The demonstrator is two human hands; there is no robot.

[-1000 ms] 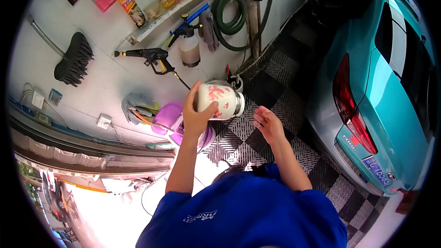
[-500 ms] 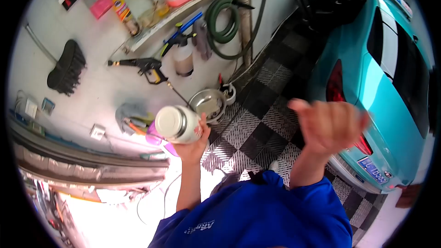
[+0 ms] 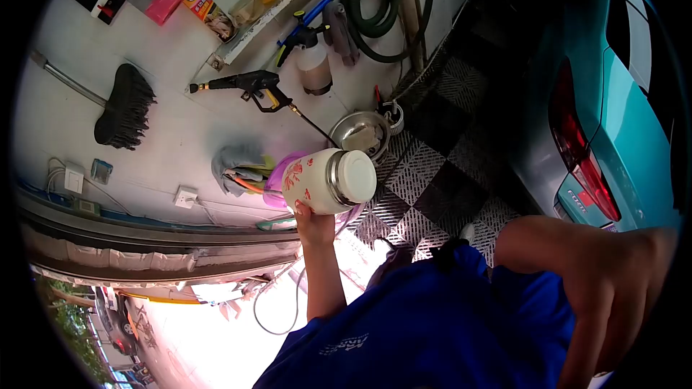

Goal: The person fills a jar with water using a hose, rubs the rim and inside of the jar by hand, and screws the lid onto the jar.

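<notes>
My left hand [image 3: 314, 226] is closed around the lower part of a cream vacuum flask [image 3: 317, 179] with red flower prints, a steel collar and a cream lid. The flask is tilted, its lid toward the right, held up in front of the wall. My right hand [image 3: 613, 274] is large and close to the camera at the lower right, bent at the wrist. Its fingers reach downward, some apart, and nothing shows in them; the fingertips run toward the dark frame edge. A blue shirt [image 3: 411, 324] covers my body below.
A pressure washer gun [image 3: 249, 88], a pump sprayer [image 3: 313, 65], a green hose [image 3: 360, 0] and a brush [image 3: 124, 112] hang on the wall. Bottles stand on the shelf [image 3: 281, 7]. A metal bowl [image 3: 353, 130] sits below. At right stands a teal car [image 3: 634, 130].
The flask has turned so its lid now points right, and it appears further right. My right hand has moved down and right, closer to the camera, with its fingers now pointing down.
</notes>
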